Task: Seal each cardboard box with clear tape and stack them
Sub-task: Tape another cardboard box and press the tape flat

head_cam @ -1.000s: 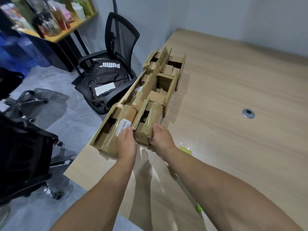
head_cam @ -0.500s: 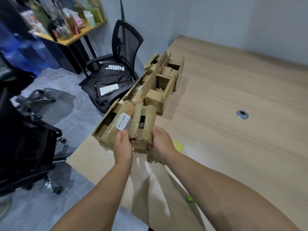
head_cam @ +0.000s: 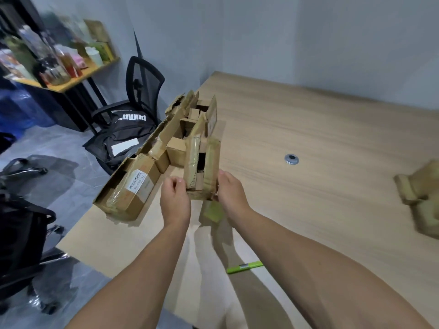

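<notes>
Spreading across most of the view, the pale wooden table (head_cam: 332, 129) is carrying every carton, and the small cardboard box (head_cam: 202, 167) gripped over its near-left part is serving as the reference for everything else. Far to the left of that box, off the table, a black mesh chair (head_cam: 145, 84) is holding a black bag (head_cam: 126, 129), and beyond it a shelf (head_cam: 71, 84) is bearing blurred bottles. Running away from the small cardboard box toward the table's far-left edge, a row of open cartons (head_cam: 183, 124) is sitting with flaps raised. Just left of the box, a labelled carton (head_cam: 133, 188) is lying open at the table's edge. Well to the right of the box, another carton (head_cam: 422, 200) is showing only as a blur. The small cardboard box itself is standing with its taped flaps up and its top open; whether its base is touching the table cannot be told. The left hand (head_cam: 175, 200) is curling its fingers (head_cam: 177, 184) against the box's left side, and the right hand (head_cam: 231, 193) is clasping the right side, thumb lying on the flap. Below the box, nearer the person, a green pen (head_cam: 244, 267) is lying on the table. Directly under the box a yellow-green slip (head_cam: 213, 211) is showing. To the right, a round metal grommet (head_cam: 291, 159) is sitting in the tabletop.
</notes>
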Available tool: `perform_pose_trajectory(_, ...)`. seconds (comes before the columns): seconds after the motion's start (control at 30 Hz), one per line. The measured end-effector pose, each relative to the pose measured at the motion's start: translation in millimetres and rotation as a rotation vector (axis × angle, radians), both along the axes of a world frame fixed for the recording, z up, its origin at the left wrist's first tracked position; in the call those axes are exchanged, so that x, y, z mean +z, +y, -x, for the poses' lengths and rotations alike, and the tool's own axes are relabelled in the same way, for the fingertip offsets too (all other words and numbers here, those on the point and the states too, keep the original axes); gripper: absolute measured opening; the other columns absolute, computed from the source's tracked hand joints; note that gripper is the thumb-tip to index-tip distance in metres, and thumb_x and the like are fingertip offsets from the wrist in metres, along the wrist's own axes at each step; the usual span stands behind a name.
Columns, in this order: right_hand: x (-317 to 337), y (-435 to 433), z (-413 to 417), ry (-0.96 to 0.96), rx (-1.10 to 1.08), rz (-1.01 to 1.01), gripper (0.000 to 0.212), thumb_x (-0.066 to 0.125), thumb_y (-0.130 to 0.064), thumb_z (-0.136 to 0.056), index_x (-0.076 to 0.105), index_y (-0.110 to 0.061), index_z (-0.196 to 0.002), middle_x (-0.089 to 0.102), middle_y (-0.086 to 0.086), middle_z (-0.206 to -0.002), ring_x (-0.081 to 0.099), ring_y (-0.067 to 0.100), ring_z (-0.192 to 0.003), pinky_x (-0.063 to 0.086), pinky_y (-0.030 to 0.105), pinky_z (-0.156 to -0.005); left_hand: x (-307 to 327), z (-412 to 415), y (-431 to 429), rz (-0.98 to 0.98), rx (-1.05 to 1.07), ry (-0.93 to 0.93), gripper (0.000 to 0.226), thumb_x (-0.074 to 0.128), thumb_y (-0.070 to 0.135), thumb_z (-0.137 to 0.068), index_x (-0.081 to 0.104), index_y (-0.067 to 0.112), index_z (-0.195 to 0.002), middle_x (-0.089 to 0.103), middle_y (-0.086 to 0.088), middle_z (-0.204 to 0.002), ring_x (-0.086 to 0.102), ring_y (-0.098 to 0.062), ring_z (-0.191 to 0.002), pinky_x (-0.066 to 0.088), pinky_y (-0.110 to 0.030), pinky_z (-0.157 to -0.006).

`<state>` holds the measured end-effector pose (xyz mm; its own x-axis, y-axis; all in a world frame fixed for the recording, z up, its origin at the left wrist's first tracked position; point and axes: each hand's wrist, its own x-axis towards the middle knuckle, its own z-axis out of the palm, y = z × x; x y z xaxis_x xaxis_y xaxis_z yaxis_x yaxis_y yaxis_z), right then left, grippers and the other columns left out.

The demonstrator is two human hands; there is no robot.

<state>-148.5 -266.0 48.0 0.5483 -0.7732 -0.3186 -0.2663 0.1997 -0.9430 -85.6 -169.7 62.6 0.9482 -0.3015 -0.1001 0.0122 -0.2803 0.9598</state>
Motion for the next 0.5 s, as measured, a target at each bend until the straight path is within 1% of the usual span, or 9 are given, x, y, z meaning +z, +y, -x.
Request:
perform_pose_trajectory(0.07, 7, -12, 15, -0.036, -0.034, -0.033, 0.041, 0.039, -0.046, -0.091, 0.07, -0.019, -0.094, 0.073, 0.006, -0.098, 0.067, 0.031, -0.1, 0.053, 0.052, -0.096, 7, 14, -14, 0.016, -0.027, -0.033, 0.016, 0.045, 0.023, -0.101, 0.052, 0.019, -0.087, 0.054, 0.004, -0.084, 0.049, -0.011, -0.076, 0.037, -0.03, -0.065)
perform_pose_trajectory(0.17, 15, -29, 31, -0.078, -0.035, -0.051, 0.036, 0.042, -0.049, -0.09, 0.072, -0.032, -0.1, 0.075, -0.007, -0.102, 0.069, 0.02, -0.104, 0.052, 0.051, -0.101, 15, 30, -33, 0.049, -0.047, -0.076, 0.012, 0.046, 0.021, -0.1, 0.052, 0.019, -0.09, 0.056, 0.001, -0.09, 0.05, -0.013, -0.079, 0.038, -0.029, -0.066)
perform_pose_trajectory(0.27, 20, -43, 48, -0.113, -0.059, -0.059, 0.036, 0.041, -0.046, -0.094, 0.071, -0.03, -0.106, 0.074, -0.007, -0.106, 0.067, 0.018, -0.107, 0.051, 0.05, -0.102, 17, 43, -46, 0.068, -0.075, -0.092, 0.01, 0.046, 0.023, -0.1, 0.053, 0.02, -0.093, 0.057, -0.002, -0.096, 0.051, -0.015, -0.082, 0.038, -0.03, -0.068)
perform_pose_trajectory(0.33, 20, -48, 57, -0.122, -0.072, -0.059, 0.036, 0.041, -0.045, -0.095, 0.071, -0.029, -0.107, 0.074, -0.007, -0.107, 0.067, 0.017, -0.108, 0.052, 0.049, -0.102, 17, 50, -53, 0.064, -0.088, -0.083, 0.011, 0.047, 0.024, -0.1, 0.053, 0.021, -0.093, 0.057, -0.002, -0.095, 0.052, -0.016, -0.082, 0.039, -0.031, -0.069)
perform_pose_trajectory(0.43, 10, -52, 70, -0.08, -0.081, -0.043, 0.048, 0.039, -0.057, -0.086, 0.069, -0.032, -0.115, 0.073, -0.01, -0.113, 0.065, 0.017, -0.112, 0.05, 0.048, -0.104, 11, 59, -63, 0.057, -0.098, -0.05, 0.012, 0.046, 0.024, -0.1, 0.053, 0.02, -0.092, 0.057, -0.003, -0.095, 0.053, -0.019, -0.085, 0.04, -0.033, -0.07)
perform_pose_trajectory(0.47, 5, -55, 77, -0.063, -0.093, -0.043, 0.052, 0.038, -0.06, -0.084, 0.068, -0.032, -0.116, 0.072, -0.009, -0.114, 0.065, 0.018, -0.112, 0.05, 0.047, -0.104, 6, 63, -66, 0.043, -0.105, -0.03, 0.012, 0.046, 0.025, -0.1, 0.053, 0.02, -0.092, 0.058, -0.003, -0.096, 0.053, -0.02, -0.087, 0.041, -0.035, -0.072)
perform_pose_trajectory(0.5, 1, -57, 82, -0.049, -0.106, -0.036, 0.053, 0.037, -0.06, -0.083, 0.068, -0.03, -0.113, 0.072, -0.008, -0.11, 0.065, 0.019, -0.106, 0.05, 0.045, -0.101, 3, 66, -70, 0.028, -0.117, -0.013, 0.012, 0.046, 0.027, -0.099, 0.054, 0.021, -0.091, 0.058, -0.004, -0.096, 0.054, -0.021, -0.087, 0.042, -0.037, -0.075)
